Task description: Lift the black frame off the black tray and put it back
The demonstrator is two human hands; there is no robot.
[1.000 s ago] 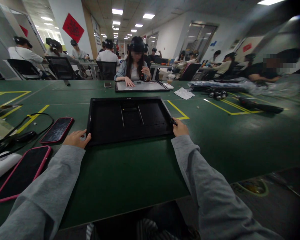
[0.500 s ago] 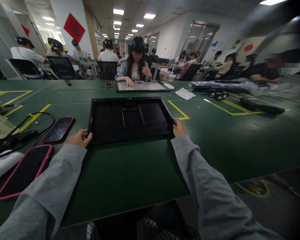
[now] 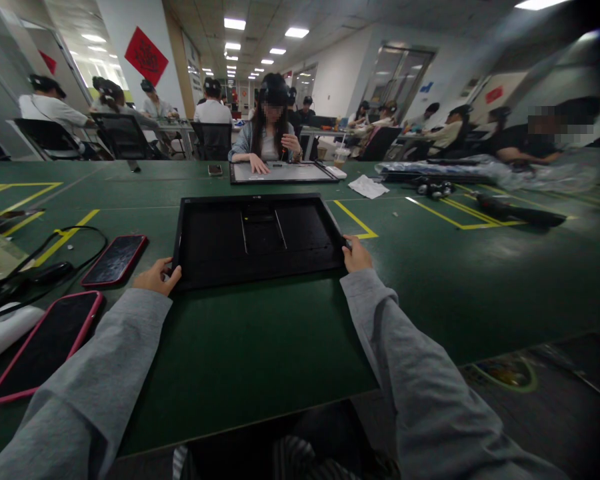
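A black rectangular monitor housing (image 3: 210,243), shallow like a tray, lies on the green table in front of me. Two thin light strips frame a recessed section in its middle. My left hand (image 3: 157,276) is closed around its left edge near the front corner, thumb on the near side. On the opposite edge, my right hand (image 3: 357,255) grips close to the front right corner. The undersides of both hands and most of the fingertips are hidden. To the left of my left hand lies a phone in a red case (image 3: 115,261).
A larger pink-cased phone (image 3: 50,347), black cables (image 3: 97,240) and a white object (image 3: 10,333) are at left. Across the green table (image 3: 260,360), a person (image 3: 267,130) touches a flat panel (image 3: 300,173). A crumpled tissue (image 3: 369,187) and a dark tool (image 3: 520,212) lie to the right.
The whole view shifts slightly left. Both hands keep their hold on the housing, which stays in about the same place on the table.
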